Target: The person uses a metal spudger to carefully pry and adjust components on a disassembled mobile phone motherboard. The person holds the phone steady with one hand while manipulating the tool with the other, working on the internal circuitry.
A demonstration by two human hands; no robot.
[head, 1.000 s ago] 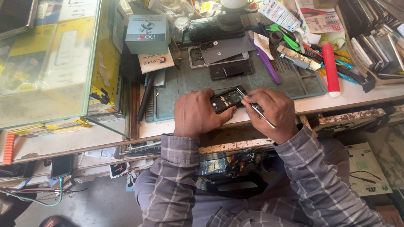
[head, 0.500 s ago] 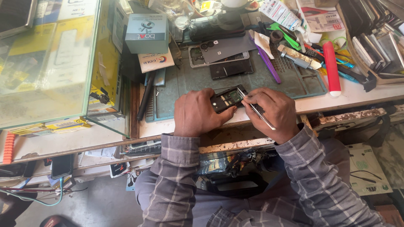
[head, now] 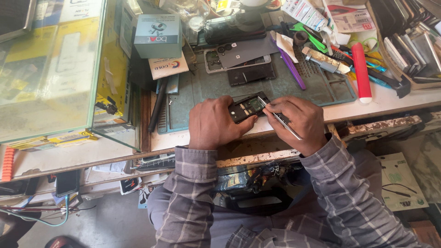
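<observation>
On the grey-green work mat [head: 202, 98], the left hand [head: 215, 123] grips an opened black phone [head: 246, 107]; the right hand [head: 298, 121] pinches thin metal tweezers [head: 280, 119] touching its top edge.

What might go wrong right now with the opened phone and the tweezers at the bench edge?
The opened phone sits close to the front edge of the bench, steadied only by the left hand, so a slip might drop it. The right hand aims the metal tweezers at its exposed board, which they may scratch. Any tiny part lifted out could vanish among the cluttered tools.
</observation>
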